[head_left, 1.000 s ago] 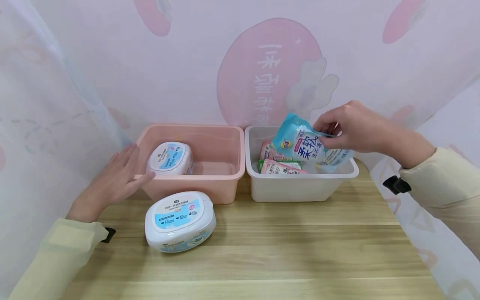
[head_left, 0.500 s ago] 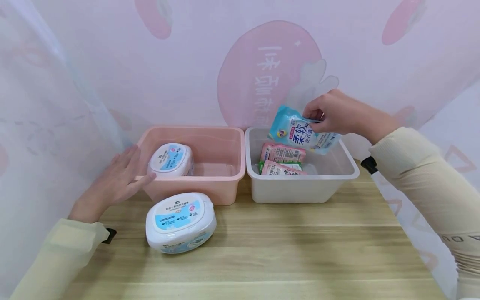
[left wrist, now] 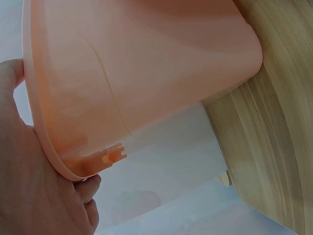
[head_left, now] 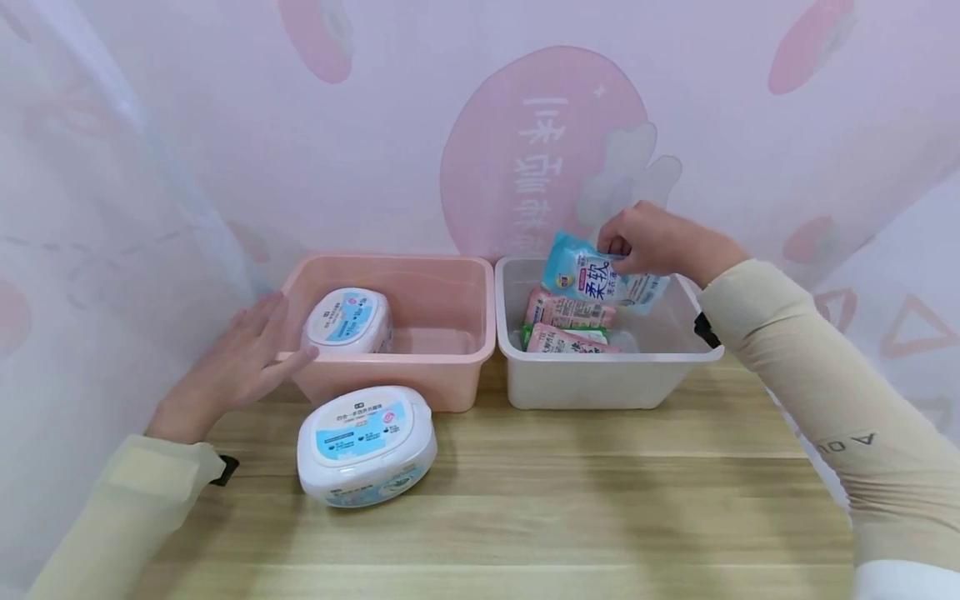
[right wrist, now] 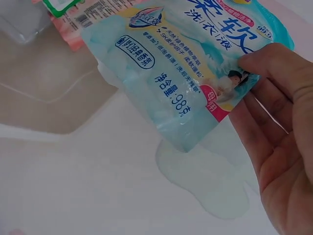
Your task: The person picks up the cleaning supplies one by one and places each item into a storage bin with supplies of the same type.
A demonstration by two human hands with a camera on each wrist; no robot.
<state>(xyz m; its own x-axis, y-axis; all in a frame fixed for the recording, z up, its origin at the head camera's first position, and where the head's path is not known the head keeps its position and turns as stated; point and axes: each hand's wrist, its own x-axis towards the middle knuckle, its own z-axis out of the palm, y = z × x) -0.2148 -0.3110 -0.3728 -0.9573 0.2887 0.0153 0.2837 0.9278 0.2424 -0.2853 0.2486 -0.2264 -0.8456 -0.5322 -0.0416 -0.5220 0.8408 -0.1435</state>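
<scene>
My right hand (head_left: 647,242) pinches a blue laundry detergent pouch (right wrist: 171,63) by its edge, thumb over the printed front, tilted above the white bin (head_left: 585,383). In that bin lie pink sachets (head_left: 562,310) and a green-edged packet (head_left: 592,334). My left hand (head_left: 236,358) rests against the left rim of the pink bin (head_left: 390,375); in the left wrist view the fingers (left wrist: 88,188) lie along the outside of the rim, fairly straight. A white oval tub (head_left: 348,321) with a blue label sits inside the pink bin at its left.
A second white tub (head_left: 367,446) stands on the wooden table (head_left: 562,500) in front of the pink bin. The two bins stand side by side against a white sheet (head_left: 375,125) with pink prints.
My right hand has carried the pouch leftward; it rose out of the white bin, then came slightly lower over it. My left hand has stayed at the pink bin's rim.
</scene>
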